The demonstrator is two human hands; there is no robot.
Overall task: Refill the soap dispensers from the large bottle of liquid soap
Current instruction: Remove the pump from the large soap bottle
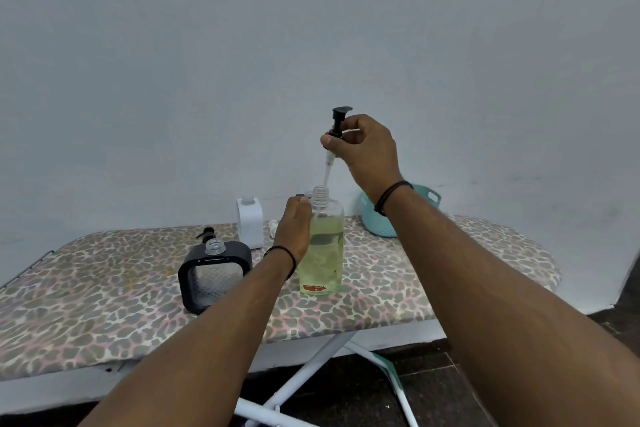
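A tall clear bottle [323,253] of yellow-green liquid soap stands upright on the leopard-print ironing board [433,281]. My left hand [296,227] grips its upper left side. My right hand [363,146] holds a black pump head [339,120] above the bottle's uncapped neck, with the pump's clear tube reaching down to the mouth. A black square dispenser [214,276] with a see-through middle and an uncapped neck stands to the left. Behind it a white square dispenser [250,224], also uncapped, stands near the wall.
A teal basket [381,218] sits at the back right of the board, partly behind my right wrist. Another black pump [207,234] lies behind the black dispenser. A small white part [273,227] lies beside the white dispenser. White board legs [311,374] cross below.
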